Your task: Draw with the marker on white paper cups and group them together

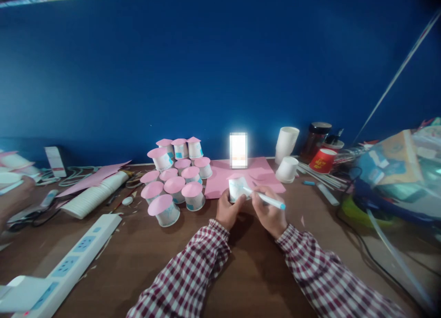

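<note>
My left hand (228, 211) is closed round a small white paper cup (237, 188), held on its side above the brown table (193, 258). My right hand (270, 212) grips a white marker with a blue end (267, 199), its tip touching the cup's wall. Both hands are just in front of a pink paper sheet (220, 180). To the left stands a cluster of several upturned white cups with pink paper lids (175, 180), some stacked in a second tier.
A stack of white cups (286, 144) and one upturned cup (286, 169) stand at back right, beside a red cup (321, 160) and a dark jar (315, 139). A lying cup stack (94, 195), power strip (65, 263) and another person's hand (14, 196) are left. Bags (396, 180) crowd the right.
</note>
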The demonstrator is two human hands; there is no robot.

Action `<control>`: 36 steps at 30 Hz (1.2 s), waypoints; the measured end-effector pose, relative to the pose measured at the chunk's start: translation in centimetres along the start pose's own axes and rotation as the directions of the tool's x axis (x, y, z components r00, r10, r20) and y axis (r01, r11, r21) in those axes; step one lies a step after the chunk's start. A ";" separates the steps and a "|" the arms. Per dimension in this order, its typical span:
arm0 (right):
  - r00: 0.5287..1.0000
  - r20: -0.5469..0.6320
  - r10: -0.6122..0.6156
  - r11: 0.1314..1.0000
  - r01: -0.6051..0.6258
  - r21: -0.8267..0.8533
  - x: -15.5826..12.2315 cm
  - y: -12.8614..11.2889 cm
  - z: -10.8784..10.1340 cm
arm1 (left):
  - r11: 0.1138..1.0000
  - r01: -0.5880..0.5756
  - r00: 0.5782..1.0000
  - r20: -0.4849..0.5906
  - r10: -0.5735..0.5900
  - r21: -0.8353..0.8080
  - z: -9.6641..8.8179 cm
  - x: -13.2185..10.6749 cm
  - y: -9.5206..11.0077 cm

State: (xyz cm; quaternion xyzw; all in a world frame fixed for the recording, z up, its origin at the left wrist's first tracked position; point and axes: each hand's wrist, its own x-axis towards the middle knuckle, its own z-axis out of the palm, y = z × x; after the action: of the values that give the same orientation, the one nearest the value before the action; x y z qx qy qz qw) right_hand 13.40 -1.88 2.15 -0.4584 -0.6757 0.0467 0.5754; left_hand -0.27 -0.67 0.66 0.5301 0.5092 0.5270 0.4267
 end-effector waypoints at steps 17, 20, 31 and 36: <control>0.997 -0.018 -0.075 0.996 0.074 -0.052 0.0 -0.1 -0.1 | 0.927 0.056 0.998 0.026 -0.050 -0.371 0.4 0.5 -1.8; 0.997 -0.009 -0.071 0.996 0.071 -0.050 -0.1 0.0 0.0 | 0.904 0.078 0.997 0.027 -0.073 -0.420 0.4 0.5 -1.7; 0.993 0.040 -0.110 0.994 0.110 -0.022 -0.4 0.0 0.1 | 0.915 0.092 0.996 0.046 -0.081 -0.393 0.4 0.4 -1.4; 0.996 0.003 -0.084 0.996 0.084 -0.031 -0.1 -0.2 0.0 | 0.938 0.070 0.997 0.048 -0.057 -0.338 0.4 0.3 -1.6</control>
State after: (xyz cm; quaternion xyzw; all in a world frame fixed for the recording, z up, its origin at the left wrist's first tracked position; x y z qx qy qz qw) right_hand 13.27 -2.06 2.20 -0.4384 -0.6955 0.0126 0.5691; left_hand -0.02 -0.11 -0.90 0.4414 0.4195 0.5828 0.5380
